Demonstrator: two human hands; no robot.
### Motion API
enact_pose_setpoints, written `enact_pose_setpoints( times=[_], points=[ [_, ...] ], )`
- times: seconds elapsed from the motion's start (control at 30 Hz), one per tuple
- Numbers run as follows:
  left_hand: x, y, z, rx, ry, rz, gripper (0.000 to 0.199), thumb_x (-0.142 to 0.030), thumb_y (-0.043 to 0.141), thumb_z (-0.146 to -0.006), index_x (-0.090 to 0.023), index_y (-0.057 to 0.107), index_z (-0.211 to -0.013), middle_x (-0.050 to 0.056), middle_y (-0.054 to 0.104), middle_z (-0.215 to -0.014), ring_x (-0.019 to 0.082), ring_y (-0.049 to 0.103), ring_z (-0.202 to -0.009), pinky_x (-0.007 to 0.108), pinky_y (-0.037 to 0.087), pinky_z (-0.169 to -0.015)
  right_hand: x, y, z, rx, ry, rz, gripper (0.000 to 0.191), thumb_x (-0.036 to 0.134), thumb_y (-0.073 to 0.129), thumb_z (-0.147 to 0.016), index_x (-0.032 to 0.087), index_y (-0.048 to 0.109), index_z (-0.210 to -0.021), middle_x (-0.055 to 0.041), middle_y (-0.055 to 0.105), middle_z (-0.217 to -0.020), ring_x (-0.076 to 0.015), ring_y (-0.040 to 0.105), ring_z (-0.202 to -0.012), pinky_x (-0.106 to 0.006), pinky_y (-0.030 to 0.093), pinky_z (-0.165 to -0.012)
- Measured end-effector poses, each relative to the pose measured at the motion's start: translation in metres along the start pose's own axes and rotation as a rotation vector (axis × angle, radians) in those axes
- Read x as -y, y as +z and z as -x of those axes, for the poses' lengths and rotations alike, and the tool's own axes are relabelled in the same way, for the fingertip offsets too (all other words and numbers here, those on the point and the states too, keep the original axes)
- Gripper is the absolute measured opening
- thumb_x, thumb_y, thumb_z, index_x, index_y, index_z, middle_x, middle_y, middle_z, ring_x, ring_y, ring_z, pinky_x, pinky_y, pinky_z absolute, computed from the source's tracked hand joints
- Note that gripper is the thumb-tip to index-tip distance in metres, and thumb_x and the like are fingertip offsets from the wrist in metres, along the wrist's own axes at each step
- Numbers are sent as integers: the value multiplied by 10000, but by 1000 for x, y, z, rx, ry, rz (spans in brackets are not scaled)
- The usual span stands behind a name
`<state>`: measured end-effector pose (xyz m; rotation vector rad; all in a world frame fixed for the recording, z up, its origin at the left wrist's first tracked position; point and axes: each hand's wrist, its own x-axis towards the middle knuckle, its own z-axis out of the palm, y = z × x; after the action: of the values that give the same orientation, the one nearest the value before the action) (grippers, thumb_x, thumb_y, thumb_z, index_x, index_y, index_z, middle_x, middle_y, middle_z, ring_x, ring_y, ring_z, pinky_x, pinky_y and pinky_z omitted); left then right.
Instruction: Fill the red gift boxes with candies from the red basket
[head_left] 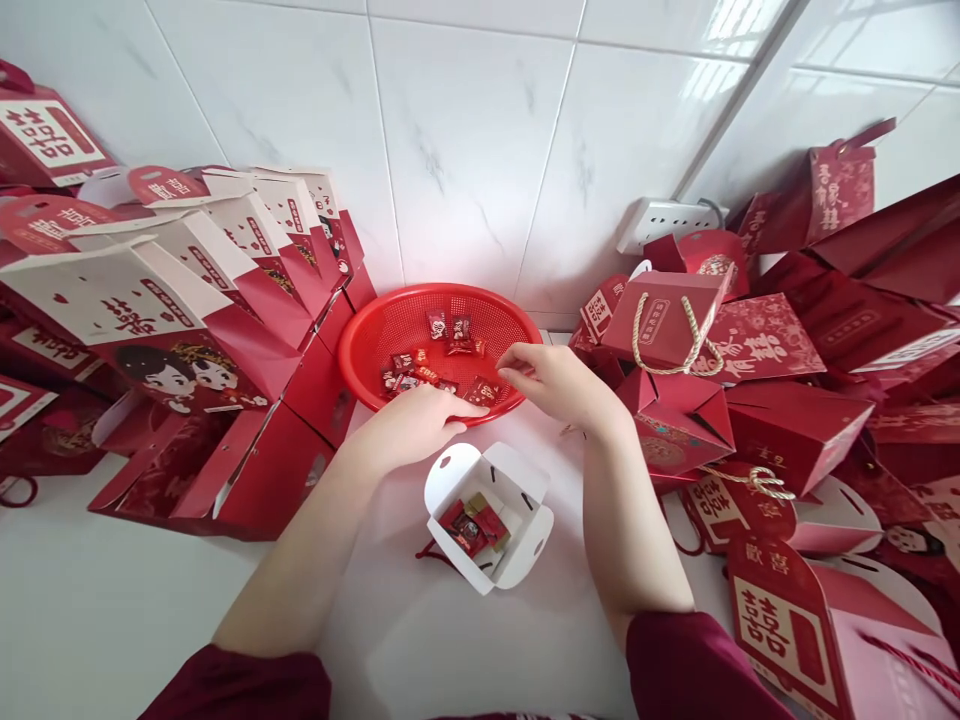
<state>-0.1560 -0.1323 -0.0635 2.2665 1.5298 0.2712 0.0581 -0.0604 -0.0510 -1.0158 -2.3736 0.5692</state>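
A red plastic basket (360, 378) with mesh sides stands against the wall and holds several small wrapped candies (460, 328). My left hand (420, 428) is at the basket's front rim, its fingers stretched out to the right and nothing visible in them. Over the right side of the rim is my right hand (559, 385), fingers loosely bent and apart, with no item showing between them. Below the hands, an open box with a white inside (517, 485) sits on the white table; several red and gold wrapped pieces (476, 525) lie in it.
Rows of open red and white gift boxes (187, 320) stand on the left. Red gift boxes with rope handles (667, 325) are piled on the right, near a white power strip (667, 225). A white tiled wall (465, 140) closes off the back of the table (405, 620).
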Motion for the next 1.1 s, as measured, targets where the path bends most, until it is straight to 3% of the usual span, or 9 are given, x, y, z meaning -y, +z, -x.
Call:
enact_pose_setpoints(
  times=[0.07, 0.2, 0.3, 0.43, 0.6, 0.73, 0.83, 0.93, 1.1],
  points=[
    [-1, -1, 1, 1, -7, -8, 439, -217, 468, -936, -375, 644, -1305, -9, 727, -1194, 252, 671, -1059, 340, 492, -878, -2, -7, 4, -176, 16, 42, 170, 236, 515, -925, 200, 680, -941, -40, 726, -953, -180, 644, -851, -319, 480, -809],
    [-6, -3, 3, 7, -10, -9, 452, -199, 451, -945, -362, 630, -1326, -10, 719, -1218, 239, 673, -1067, 309, 492, -866, -11, -26, 16, -801, 46, 217, 158, 244, 526, -928, 203, 639, -1030, -114, 640, -1189, -254, 557, -1175, -439, 434, -1013],
    [-9, -3, 3, 5, -17, -16, 472, -176, 443, -940, -362, 623, -1334, -8, 719, -1218, 235, 675, -1063, 300, 491, -859, -24, -34, 22, -1030, 275, 329, 284, 265, 583, -893, 204, 585, -1170, -175, 499, -1394, -333, 439, -1337, -562, 370, -1073],
    [-11, -4, 5, 15, -57, -23, 486, -165, 441, -932, -378, 623, -1330, -6, 742, -1158, 228, 689, -986, 293, 490, -812, -42, -32, 22, -849, 576, 323, 572, 285, 665, -821, 180, 469, -1348, -240, 262, -1578, -453, 355, -1390, -672, 371, -1026],
    [-14, -11, 12, 53, -73, -64, 461, -182, 465, -919, -372, 655, -1294, -19, 763, -1080, 222, 692, -902, 286, 476, -735, -50, -17, 8, -548, 484, 349, 525, 110, 485, -866, 187, 498, -1385, -192, 339, -1564, -376, 351, -1417, -580, 398, -1061],
    [-14, -14, 12, 48, -32, -64, 428, -202, 481, -923, -354, 673, -1273, -28, 762, -1075, 209, 690, -913, 273, 471, -739, -43, -6, -3, -379, 479, 433, 511, 107, 462, -886, 160, 506, -1392, -207, 277, -1596, -385, 291, -1445, -620, 343, -1077],
    [-14, -10, 8, 10, -14, -111, 456, -163, 468, -911, -362, 673, -1267, -16, 770, -1012, 214, 688, -859, 277, 461, -704, -34, -9, -3, -346, 547, 516, 455, 154, 520, -875, 158, 545, -1330, -218, 446, -1473, -396, 433, -1328, -581, 422, -989],
    [-16, -5, 4, -28, -17, -144, 482, -140, 462, -906, -368, 657, -1283, 3, 756, -1090, 228, 691, -909, 279, 464, -714, -24, -17, 2, -302, 598, 447, 283, 251, 506, -907, 178, 613, -1158, -173, 669, -1134, -345, 612, -1071, -444, 496, -807],
    [-19, 0, 2, -25, -66, -124, 440, -178, 455, -934, -357, 655, -1283, 23, 741, -1150, 236, 694, -979, 276, 485, -761, -4, -11, 0, -119, 506, 393, 219, 353, 473, -949, 231, 630, -1041, -96, 718, -999, -301, 657, -967, -381, 476, -736]
  ],
)
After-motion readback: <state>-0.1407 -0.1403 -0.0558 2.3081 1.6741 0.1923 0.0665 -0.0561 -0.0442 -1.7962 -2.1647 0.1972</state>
